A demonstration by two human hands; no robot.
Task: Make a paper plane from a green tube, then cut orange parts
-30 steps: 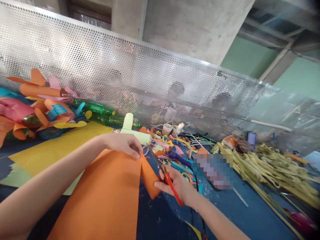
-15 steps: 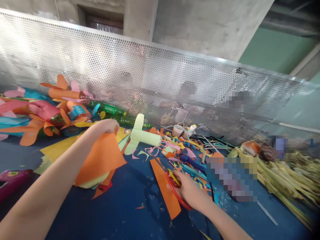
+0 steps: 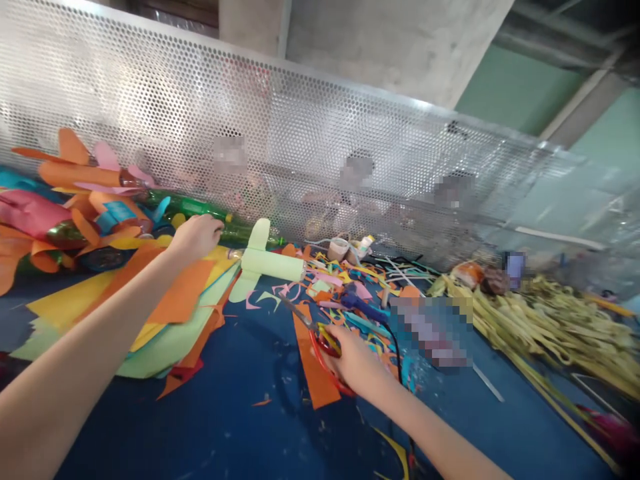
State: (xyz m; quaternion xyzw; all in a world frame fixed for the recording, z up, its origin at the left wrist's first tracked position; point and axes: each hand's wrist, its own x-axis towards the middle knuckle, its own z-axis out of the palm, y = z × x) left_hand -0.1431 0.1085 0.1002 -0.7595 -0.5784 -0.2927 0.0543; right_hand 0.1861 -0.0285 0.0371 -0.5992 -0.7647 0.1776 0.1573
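My left hand (image 3: 197, 237) is over the far edge of the paper stack, fingers curled; whatever may be in them is hidden. Beneath its wrist lies an orange sheet (image 3: 185, 293), with yellow and pale green sheets (image 3: 175, 343) under and around it. Scissors (image 3: 320, 343) with red and yellow handles are gripped in my right hand (image 3: 355, 360), blades pointing away to the left. Below the scissors an orange paper strip (image 3: 320, 383) lies on the blue table. A bottle wrapped in pale green paper with fin shapes (image 3: 273, 265) lies between my hands.
Bottles dressed in coloured paper (image 3: 85, 177) pile up at the left, beside green bottles (image 3: 193, 205). Paper scraps (image 3: 330, 283), a blue glue gun (image 3: 364, 303) and its cord lie right of centre. Dried stalks (image 3: 540, 320) cover the right. A perforated metal panel (image 3: 300, 127) stands behind.
The orange sheet that my left hand was lifting now lies flatter on the stack, and the hand is beyond it. My view has swung right. The scissors stay in my right hand.
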